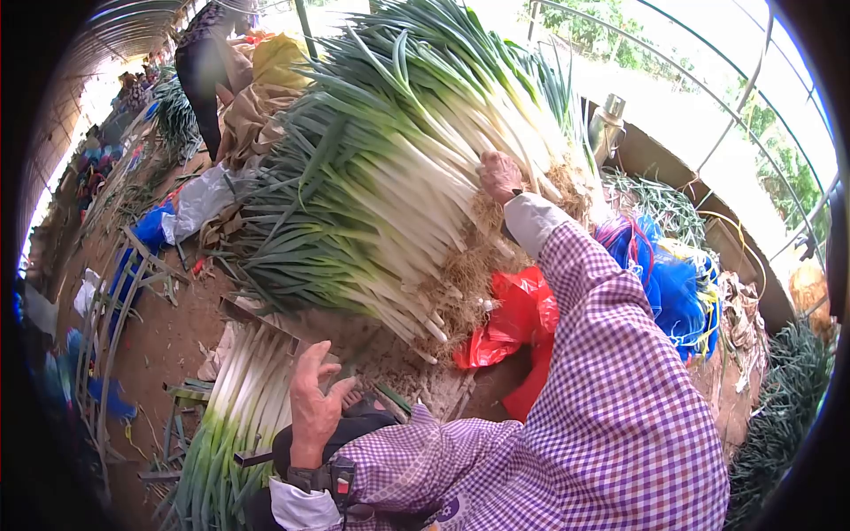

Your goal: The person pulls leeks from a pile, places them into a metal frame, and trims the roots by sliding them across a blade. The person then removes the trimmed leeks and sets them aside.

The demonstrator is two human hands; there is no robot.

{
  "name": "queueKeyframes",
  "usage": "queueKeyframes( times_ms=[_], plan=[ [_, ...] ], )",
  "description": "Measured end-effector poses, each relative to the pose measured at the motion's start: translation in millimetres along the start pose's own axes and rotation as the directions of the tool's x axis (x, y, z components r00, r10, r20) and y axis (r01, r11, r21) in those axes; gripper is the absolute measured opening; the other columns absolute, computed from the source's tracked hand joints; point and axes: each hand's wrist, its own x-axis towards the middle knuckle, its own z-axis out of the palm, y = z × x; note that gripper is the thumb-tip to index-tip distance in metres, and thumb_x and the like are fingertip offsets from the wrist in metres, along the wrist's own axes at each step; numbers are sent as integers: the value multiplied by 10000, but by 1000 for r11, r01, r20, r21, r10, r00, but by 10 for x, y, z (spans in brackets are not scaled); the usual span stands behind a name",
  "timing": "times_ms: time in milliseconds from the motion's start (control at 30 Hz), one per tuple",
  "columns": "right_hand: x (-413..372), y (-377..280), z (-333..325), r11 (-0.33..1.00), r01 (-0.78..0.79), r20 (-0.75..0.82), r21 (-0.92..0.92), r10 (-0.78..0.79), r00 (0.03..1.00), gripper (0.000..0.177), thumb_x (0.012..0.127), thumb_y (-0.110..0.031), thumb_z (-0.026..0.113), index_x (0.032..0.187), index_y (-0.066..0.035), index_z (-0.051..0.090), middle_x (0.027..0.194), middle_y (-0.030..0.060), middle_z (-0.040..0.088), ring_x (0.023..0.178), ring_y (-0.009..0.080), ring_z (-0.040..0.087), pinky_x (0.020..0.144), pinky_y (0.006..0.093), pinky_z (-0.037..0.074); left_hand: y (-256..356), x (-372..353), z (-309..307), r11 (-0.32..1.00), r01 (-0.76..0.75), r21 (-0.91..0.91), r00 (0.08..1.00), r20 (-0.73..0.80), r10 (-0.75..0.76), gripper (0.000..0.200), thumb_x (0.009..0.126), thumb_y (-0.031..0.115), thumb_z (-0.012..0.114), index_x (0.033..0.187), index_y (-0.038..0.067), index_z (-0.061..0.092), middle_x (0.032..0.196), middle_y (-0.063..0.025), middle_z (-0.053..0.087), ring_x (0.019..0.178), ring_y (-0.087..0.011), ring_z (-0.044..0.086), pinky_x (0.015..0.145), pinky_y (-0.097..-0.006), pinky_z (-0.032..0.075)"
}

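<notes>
A big heap of long green onions fills the middle, with green tops to the upper left and rooty white ends to the right. My right hand reaches into the heap and is closed around white stalks near their roots. Lower down, my left hand is raised with fingers apart and nothing in it. Beside it, a smaller row of green onions lies in a metal frame, white ends upward in the view. A red plastic sheet shows under the heap's root ends.
Blue netting and bundled string lie to the right. More green onions are piled at the far right. Brown sacking and a white plastic bag sit at the left. Another person stands behind, upper left.
</notes>
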Motion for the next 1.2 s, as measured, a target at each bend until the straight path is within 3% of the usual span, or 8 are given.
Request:
queueKeyframes(
  times_ms=[167,400,500,567,600,700,833,1200],
  plan=[
    [-42,-21,248,986,-83,109,-144,99,989,263,828,-175,626,1046,-46,698,1106,229,710,1083,422,676,919,503,533,-21,-25,-18,997,37,70,999,21,-38,643,764,-15,802,1368,-24,582,1358,-188,609,1007,-273,712,864,-371,576],
    [79,-123,-63,975,-214,161,-53,220,962,330,811,-142,582,1112,-36,670,1217,215,682,1202,388,633,999,471,503,14,7,30,993,31,110,996,79,-40,595,763,-7,795,1331,-29,616,1293,-194,662,995,-284,722,861,-377,572],
    [212,-34,-367,990,-141,242,-15,140,960,424,845,-265,672,1205,-42,657,1252,191,679,1232,348,611,1046,451,477,26,15,38,992,39,122,994,99,-52,587,761,9,798,1320,-35,621,1273,-194,676,994,-282,723,874,-377,568],
    [200,56,-369,996,-84,57,-17,85,995,570,825,-415,804,1248,-59,669,1259,171,689,1179,304,647,1021,423,501,23,5,38,990,44,133,989,135,-62,585,764,25,799,1318,-35,623,1262,-196,682,997,-281,724,883,-379,564],
    [341,-4,-656,968,-249,336,24,227,914,760,857,-466,787,1433,-32,547,1358,175,632,1246,311,617,1024,427,520,15,-1,32,989,47,140,986,153,-68,584,765,33,800,1318,-34,623,1257,-196,685,998,-280,725,888,-380,562],
    [272,-132,-1082,983,-151,108,-106,162,981,482,880,-313,727,1243,1,681,1273,234,661,1158,400,656,983,450,531,-40,-24,18,989,46,138,987,144,-66,579,770,54,799,1317,-31,628,1244,-197,690,1001,-281,725,894,-386,558],
    [269,363,-790,958,-137,-61,-254,125,990,456,849,-210,642,1236,26,595,1242,287,650,1179,406,644,982,489,519,-31,-36,-5,987,38,156,986,157,-62,569,786,46,784,1323,-47,619,1231,-186,697,1015,-272,728,892,-371,565],
    [405,552,-432,899,-317,215,-303,388,896,436,945,-158,597,1353,-5,618,1379,263,623,1279,373,630,1081,461,506,-35,-61,10,991,36,130,981,186,-61,568,796,97,801,1321,-32,628,1201,-187,719,1009,-307,719,893,-392,554]
  ],
)
